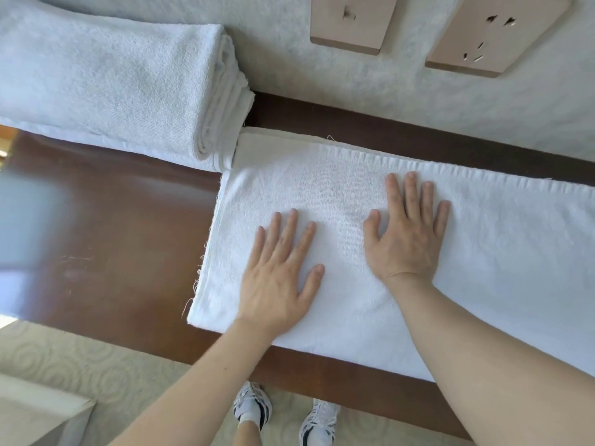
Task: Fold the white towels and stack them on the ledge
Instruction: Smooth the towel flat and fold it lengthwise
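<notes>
Towel: white towel [483, 252] lying flat on the dark wood ledge [122, 220], long way along it, running off frame at right. Left end has a frayed edge w/ loose threads. Near edge sits right at the ledge's front lip.
Left hand: left hand [277, 278] palm down on the towel near its left end, fingers straight & spread, thumb out to the side. Nothing gripped, just pressing flat.
Right hand: right hand [407, 239] also palm down, a bit further back twd the wall, fingers straight, slightly apart. No pinch, no hold, flat on the cloth.
Hands: side by side, close but apart, bare towel between them.
Stack: pile of folded towels [112, 82] at back left of the ledge, layered edges facing right, corner touching the flat towel's back left corner.
Wall: textured pale wall [322, 78] behind the ledge w/ two tan plates: a switch [352, 22] & a socket [495, 33].
Floor: patterned pale carpet [80, 365] below; two white sneakers [252, 405] visible under the ledge's front edge.
Far left: blurry grey patch, can't tell what it is.
</notes>
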`<state>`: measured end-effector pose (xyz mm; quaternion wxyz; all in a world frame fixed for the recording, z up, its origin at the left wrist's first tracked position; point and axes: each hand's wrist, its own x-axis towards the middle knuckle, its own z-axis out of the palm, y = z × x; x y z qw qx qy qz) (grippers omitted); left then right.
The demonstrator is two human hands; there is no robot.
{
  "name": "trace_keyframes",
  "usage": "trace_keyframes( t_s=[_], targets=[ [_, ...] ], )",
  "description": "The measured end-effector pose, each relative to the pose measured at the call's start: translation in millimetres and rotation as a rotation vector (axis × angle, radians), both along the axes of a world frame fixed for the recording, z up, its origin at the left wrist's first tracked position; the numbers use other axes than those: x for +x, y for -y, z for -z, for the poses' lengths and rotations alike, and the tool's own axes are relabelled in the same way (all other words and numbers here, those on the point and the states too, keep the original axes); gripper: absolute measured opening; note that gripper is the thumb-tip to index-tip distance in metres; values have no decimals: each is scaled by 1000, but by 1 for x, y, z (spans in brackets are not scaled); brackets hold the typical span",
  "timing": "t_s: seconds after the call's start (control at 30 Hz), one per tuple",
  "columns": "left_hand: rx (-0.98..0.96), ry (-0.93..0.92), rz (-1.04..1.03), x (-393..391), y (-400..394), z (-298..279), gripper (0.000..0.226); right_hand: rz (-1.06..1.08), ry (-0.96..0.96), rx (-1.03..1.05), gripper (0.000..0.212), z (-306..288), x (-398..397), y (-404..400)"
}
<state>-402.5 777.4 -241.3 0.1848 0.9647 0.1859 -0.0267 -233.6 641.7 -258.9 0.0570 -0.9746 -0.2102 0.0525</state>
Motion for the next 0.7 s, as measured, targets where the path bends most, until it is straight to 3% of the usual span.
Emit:
trace_keyframes(
  t_s=[0.1, 0.27, 0.53, 0.7],
  targets=[
    [48, -9, 13, 6, 29, 5, 65, 0, -1, 15, 67, -1, 0, -4],
    [139, -23, 79, -8, 13, 15, 66, 2, 4, 1, 68, -1, -1, -1],
    [131, -113, -245, -44, -46, 9, 64, -5, 0, -4, 68, -2, -2, -1],
    [18, 43, -32, -14, 2, 0, 69, -3, -6, 4, 68, -3, -2, -1]
  ],
)
